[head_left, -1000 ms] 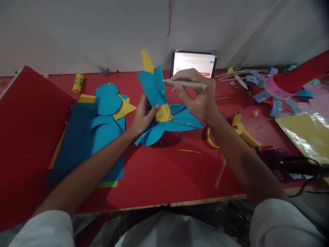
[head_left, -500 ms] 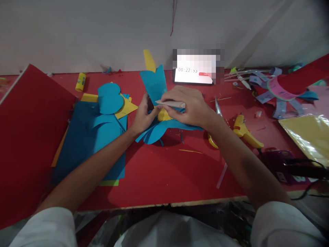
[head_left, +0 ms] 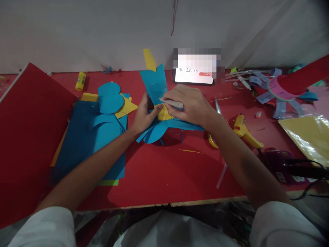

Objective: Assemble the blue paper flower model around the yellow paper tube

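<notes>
Near the middle of the view stands a blue and yellow paper piece (head_left: 154, 85), its blue strip rising upright with a yellow tip. My left hand (head_left: 145, 115) grips it from the left, thumb over the yellow part at its centre. Blue petal-like paper spreads out below both hands. In my right hand (head_left: 189, 104) is a whitish pen-like tool (head_left: 174, 103), its point directed left against the lower part of the blue strip. The right fingers are closed around the tool.
Blue sheets (head_left: 77, 127) and blue cutouts (head_left: 110, 97) lie left, near a glue stick (head_left: 81, 81). A phone (head_left: 194, 76) leans at the back. Scissors (head_left: 213, 140), a yellow glue gun (head_left: 245, 132) and a plastic-wrapped yellow pack (head_left: 308, 137) are right. A red board (head_left: 31, 137) rises left.
The tool's point in my right hand has moved slightly right and up along the blue strip. My left hand keeps its hold.
</notes>
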Tool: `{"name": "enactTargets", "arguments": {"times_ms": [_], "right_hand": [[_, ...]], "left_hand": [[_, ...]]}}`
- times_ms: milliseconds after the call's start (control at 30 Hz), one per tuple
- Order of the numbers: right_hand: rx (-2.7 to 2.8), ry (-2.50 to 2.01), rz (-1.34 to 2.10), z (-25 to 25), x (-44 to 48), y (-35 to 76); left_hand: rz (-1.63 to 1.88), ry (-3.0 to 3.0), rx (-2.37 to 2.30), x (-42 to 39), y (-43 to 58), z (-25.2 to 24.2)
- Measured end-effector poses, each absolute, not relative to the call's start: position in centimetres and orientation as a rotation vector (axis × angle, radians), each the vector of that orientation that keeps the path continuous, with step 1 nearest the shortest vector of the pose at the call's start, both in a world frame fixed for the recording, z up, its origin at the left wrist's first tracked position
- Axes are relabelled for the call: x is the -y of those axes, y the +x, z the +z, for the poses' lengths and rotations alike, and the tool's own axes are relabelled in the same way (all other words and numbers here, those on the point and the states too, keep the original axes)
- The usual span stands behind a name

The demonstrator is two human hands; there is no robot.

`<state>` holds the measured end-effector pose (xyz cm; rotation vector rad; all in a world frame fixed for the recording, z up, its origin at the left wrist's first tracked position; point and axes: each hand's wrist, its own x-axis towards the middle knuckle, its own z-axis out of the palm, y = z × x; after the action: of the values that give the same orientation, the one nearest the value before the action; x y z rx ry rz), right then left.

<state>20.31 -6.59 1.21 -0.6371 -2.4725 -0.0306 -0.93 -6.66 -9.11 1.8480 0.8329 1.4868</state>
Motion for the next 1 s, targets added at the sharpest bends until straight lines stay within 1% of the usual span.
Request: {"name": "enactTargets", "arguments": {"times_ms": [333, 633, 867, 1000], "right_hand": [[2.502, -0.54, -0.084, 0.97, 6.41, 20.21], [2.455, -0.62, 0.108, 0.7, 6.5, 20.34], [2.474, -0.597, 0.009, 0.77, 6.51, 20.31], [2.503, -0.612, 0.026, 0.83, 6.57, 20.2]], "left_hand": [[1.455, 1.88, -0.831, 6.66, -1.15, -9.08], [1.493, 1.828, -0.803, 6.85, -0.67, -9.1], [1.503, 1.837, -0.856, 6.72, -0.95, -9.15], [1.507, 1.843, -0.857, 6.67, -1.09, -9.23]]}}
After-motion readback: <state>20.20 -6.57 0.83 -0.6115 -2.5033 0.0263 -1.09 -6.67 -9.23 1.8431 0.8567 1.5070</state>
